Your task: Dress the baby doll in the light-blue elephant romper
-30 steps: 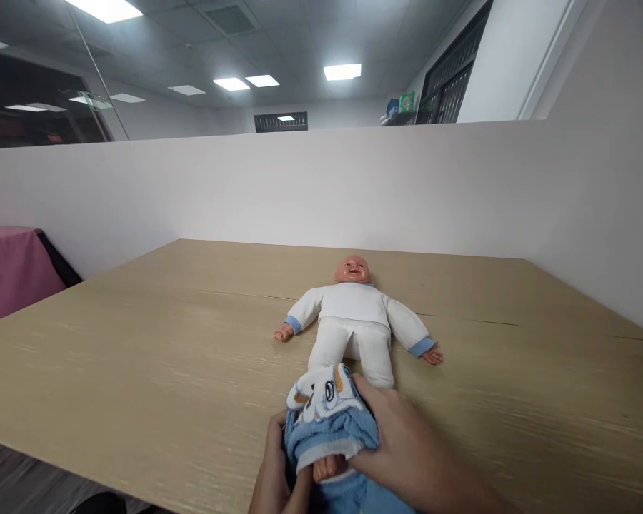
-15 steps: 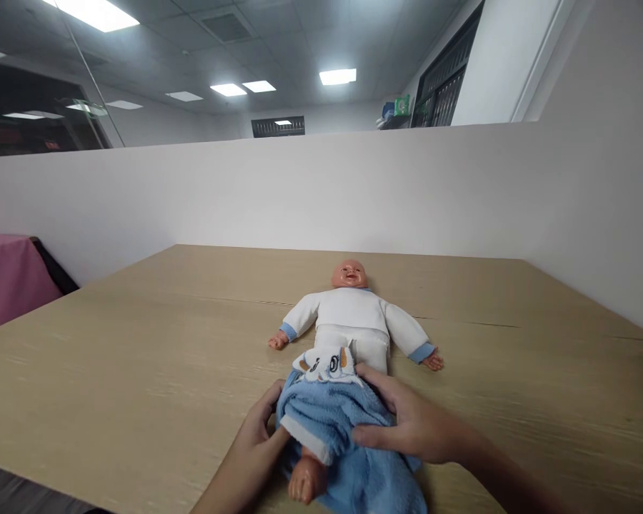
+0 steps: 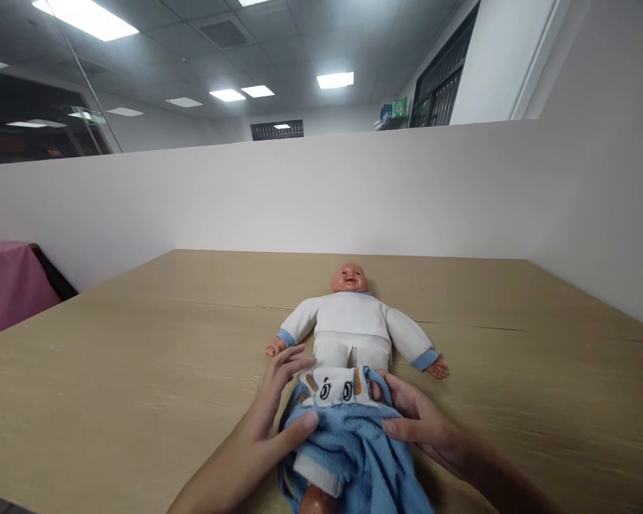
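A baby doll (image 3: 352, 314) in a white top and white trousers lies on its back, head away from me and arms spread. Blue terry overalls (image 3: 348, 428) with an animal face on the bib are bunched around its lower legs. One foot (image 3: 317, 500) pokes out of a white-trimmed leg opening at the bottom edge. With fingers spread, my left hand (image 3: 262, 428) hovers by the left side of the bib, its thumb against the blue cloth. On the other side, my right hand (image 3: 421, 421) pinches the overalls near the bib edge, fingers partly inside the strap.
The doll lies on a wide wooden table (image 3: 166, 371), backed by a low white partition (image 3: 300, 200). A pink-covered surface (image 3: 11, 289) stands past the table at far left. A white wall (image 3: 594, 214) borders the right side.
My left hand has left the leg opening, moved up beside the bib and spread its fingers. The bib has shifted right and its strap now shows at my right hand.
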Motion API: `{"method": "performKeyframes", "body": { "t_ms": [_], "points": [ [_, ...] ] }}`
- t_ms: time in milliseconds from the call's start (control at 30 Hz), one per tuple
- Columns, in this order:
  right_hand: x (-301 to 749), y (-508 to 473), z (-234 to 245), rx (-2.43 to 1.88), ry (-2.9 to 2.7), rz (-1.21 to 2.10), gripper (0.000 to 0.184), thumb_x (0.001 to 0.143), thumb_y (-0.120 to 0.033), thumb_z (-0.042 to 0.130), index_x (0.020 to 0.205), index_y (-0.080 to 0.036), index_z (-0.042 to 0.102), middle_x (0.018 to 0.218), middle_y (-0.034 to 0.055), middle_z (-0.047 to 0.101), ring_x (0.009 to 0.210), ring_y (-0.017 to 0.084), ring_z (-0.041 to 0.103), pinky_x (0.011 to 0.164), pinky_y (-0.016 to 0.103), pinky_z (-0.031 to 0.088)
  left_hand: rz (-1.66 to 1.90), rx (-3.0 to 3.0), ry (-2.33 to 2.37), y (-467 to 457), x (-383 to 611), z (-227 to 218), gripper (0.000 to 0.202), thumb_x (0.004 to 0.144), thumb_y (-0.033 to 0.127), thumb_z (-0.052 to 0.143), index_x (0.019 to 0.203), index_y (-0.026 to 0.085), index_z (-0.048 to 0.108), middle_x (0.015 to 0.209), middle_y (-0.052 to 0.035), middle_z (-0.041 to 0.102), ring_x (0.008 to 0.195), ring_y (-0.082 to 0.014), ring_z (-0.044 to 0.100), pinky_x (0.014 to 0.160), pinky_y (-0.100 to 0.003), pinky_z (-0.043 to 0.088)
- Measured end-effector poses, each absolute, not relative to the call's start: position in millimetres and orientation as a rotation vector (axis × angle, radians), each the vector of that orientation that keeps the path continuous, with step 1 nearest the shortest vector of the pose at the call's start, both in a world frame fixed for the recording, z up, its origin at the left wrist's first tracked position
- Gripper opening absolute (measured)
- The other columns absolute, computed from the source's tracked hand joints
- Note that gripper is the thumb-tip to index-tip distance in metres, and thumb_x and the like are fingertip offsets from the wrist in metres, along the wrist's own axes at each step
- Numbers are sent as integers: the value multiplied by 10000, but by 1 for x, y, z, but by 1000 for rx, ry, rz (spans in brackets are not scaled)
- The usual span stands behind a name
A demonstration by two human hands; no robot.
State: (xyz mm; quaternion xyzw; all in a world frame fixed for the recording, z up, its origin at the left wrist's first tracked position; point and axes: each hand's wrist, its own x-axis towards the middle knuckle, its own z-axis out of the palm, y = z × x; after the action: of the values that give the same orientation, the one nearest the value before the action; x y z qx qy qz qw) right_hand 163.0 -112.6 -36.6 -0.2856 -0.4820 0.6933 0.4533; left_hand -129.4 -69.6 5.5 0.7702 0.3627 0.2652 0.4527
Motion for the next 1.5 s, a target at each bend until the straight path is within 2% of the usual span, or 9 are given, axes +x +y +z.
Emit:
{"method": "performKeyframes", "body": {
  "t_ms": [167,300,433,567,733,1067,1233,1333,1500],
  "points": [
    [167,-121,-32,-718,-1105,1627,725,779,-492,895,1350,-250,519,1211,62,599,1095,235,584,968,326,452,493,2180,792,-43,-94,59,555,910,570,717,1393,305,652,1651,-105,414,1580,-375,260,1278,-567,284],
    [172,-123,-23,-726,-1155,1653,604,877,-447,833,1361,-237,540,1286,84,595,1139,225,585,1000,333,463,329,2337,486,-12,-64,77,477,760,540,868,1141,264,788,1413,-106,654,1383,-375,524,1153,-453,448],
    [182,-121,-18,-713,-1273,1766,508,893,-412,838,1304,-216,611,1139,55,656,1009,195,624,988,335,474,1,2242,339,17,-39,76,402,728,520,894,956,213,770,987,-35,763,956,-241,688,867,-293,536],
    [194,-126,-16,-745,-1377,1984,361,862,-422,869,1046,-153,714,895,3,619,819,131,588,829,234,466,-231,1896,217,30,-21,62,440,732,512,899,934,189,680,954,-23,768,805,-173,672,675,-232,518],
    [205,-129,-21,-741,-1188,1789,454,816,-487,890,1116,-184,737,981,28,679,874,167,634,820,239,497,-262,1651,52,29,-8,28,573,611,439,984,1023,184,678,1057,-19,753,1030,-254,717,902,-311,602],
    [200,-121,-29,-855,-1021,1855,432,946,-431,774,1297,-189,710,1058,86,770,969,213,736,924,302,549,-127,1553,67,36,-17,-26,573,722,585,877,1071,144,767,1049,-42,771,1170,-286,702,1130,-374,508],
    [209,-130,-35,-1020,-1213,1906,657,784,-634,869,1202,-141,747,1034,90,780,1004,257,744,875,295,565,-98,1543,184,35,-17,-33,547,698,638,873,965,171,771,941,-19,762,1043,-251,717,1101,-383,530],
    [216,-136,-36,-1135,-1293,1989,826,639,-608,968,1280,-158,707,1122,95,776,1091,318,727,923,353,569,-125,1546,168,34,-16,-33,500,738,620,856,952,176,773,940,-9,761,991,-224,716,1081,-360,543],
    [216,-132,-34,-1010,-1092,1880,729,793,-601,876,1343,-164,682,1201,124,762,1230,325,679,1102,420,507,-179,1583,103,36,-16,-32,427,769,566,855,910,177,748,932,7,746,952,-200,723,1039,-306,566]
  ]
}}
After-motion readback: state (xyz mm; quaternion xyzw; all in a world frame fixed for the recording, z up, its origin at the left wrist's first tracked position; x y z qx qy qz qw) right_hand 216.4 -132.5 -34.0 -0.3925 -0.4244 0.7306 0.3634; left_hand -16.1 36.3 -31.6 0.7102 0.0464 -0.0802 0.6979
